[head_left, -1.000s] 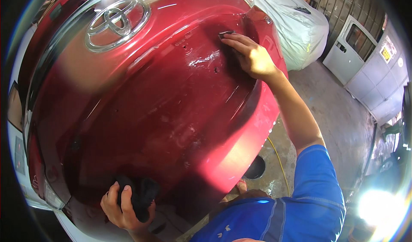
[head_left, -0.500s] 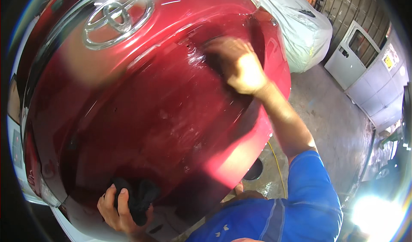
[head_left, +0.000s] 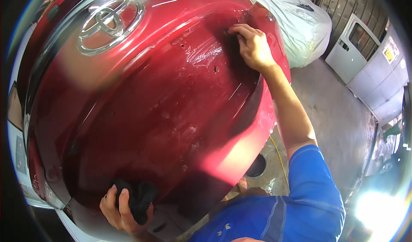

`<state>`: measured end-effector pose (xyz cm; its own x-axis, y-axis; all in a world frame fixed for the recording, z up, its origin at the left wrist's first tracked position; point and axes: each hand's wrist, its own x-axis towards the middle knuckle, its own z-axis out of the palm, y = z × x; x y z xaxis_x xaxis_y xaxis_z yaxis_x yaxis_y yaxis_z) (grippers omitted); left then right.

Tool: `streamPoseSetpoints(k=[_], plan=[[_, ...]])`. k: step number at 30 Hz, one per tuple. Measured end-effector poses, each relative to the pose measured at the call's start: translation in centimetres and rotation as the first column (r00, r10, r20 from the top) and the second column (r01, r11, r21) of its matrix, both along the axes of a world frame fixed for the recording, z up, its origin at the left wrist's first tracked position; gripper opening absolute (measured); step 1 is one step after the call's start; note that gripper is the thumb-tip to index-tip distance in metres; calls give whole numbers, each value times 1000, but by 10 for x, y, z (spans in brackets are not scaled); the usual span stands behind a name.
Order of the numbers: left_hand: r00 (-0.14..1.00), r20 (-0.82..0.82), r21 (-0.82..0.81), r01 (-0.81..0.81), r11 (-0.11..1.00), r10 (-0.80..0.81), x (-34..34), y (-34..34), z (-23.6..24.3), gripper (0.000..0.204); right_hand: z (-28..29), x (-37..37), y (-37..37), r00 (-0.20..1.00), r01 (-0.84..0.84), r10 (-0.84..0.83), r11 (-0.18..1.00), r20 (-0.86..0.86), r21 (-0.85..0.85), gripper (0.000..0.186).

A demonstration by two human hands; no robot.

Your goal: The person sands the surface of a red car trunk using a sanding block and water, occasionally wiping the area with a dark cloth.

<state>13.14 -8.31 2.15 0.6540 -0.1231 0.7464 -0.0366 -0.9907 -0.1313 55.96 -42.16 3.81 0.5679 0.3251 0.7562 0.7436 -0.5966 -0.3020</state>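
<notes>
The dark red rear panel of a car (head_left: 141,117) fills the view, with wet streaks and small holes or chips in its upper right. My right hand (head_left: 254,49) is at that upper right part, its fingers bent and drawn together, tips against the paint. Whatever lies under those fingertips is hidden in dark shadow. Low on the left, my left hand (head_left: 119,212) grips a bunched black cloth (head_left: 143,199) close to the panel's lower part. A chrome emblem (head_left: 110,25) sits on the upper left of the car.
Beyond the car stands a vehicle under a pale grey cover (head_left: 296,27). A loose white vehicle door (head_left: 354,49) leans at the far right. Near my body, a black bucket (head_left: 257,165) and a yellow hose or cord (head_left: 280,158) are on the concrete floor (head_left: 330,113).
My right hand has moved up and to the right across the panel, uncovering wet streaks and a small hole. My left hand still holds the black cloth in nearly the same place.
</notes>
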Motion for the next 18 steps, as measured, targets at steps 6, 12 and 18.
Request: streamPoseSetpoints(k=[6,12,18], plan=[[999,-20,9,-34,999,35,-12,8,-1,57,7,-87,86,935,-253,282,955,215,-154,36],[1000,-17,-18,-20,1000,20,-4,2,3,58,11,-55,63,974,-135,152,985,167,-111,41],[1000,11,10,4,1000,-5,0,0,0,57,-7,6,13,978,109,-117,993,175,53,28]])
